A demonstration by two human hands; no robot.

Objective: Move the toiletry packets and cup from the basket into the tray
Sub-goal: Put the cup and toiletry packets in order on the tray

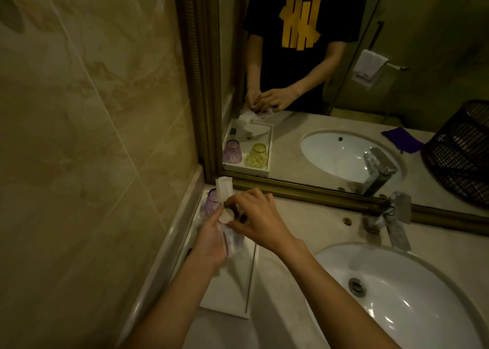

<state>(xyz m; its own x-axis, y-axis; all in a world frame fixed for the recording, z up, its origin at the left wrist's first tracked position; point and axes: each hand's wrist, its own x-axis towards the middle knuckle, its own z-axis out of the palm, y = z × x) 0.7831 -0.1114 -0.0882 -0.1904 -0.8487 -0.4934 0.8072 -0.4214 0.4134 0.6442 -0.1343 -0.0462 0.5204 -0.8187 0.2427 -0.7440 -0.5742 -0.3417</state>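
Observation:
A white tray (227,306) lies along the left wall on the counter. A purple cup (211,202) stands upside down at its far end. Both hands are above the tray's far half. My left hand (209,240) grips a bundle of white toiletry packets (234,243), with one tall packet (224,188) sticking up and a small round item (225,215) at the fingertips. My right hand (259,216) pinches the same bundle from the right. A yellow cup (256,154) shows only in the mirror's reflection of the tray. The black basket (460,150) also appears only as a reflection.
A white sink (397,295) fills the counter at the right, with a faucet (389,221) wrapped in crumpled material behind it. The framed mirror (317,187) stands along the back edge. A tiled wall borders the tray's left side.

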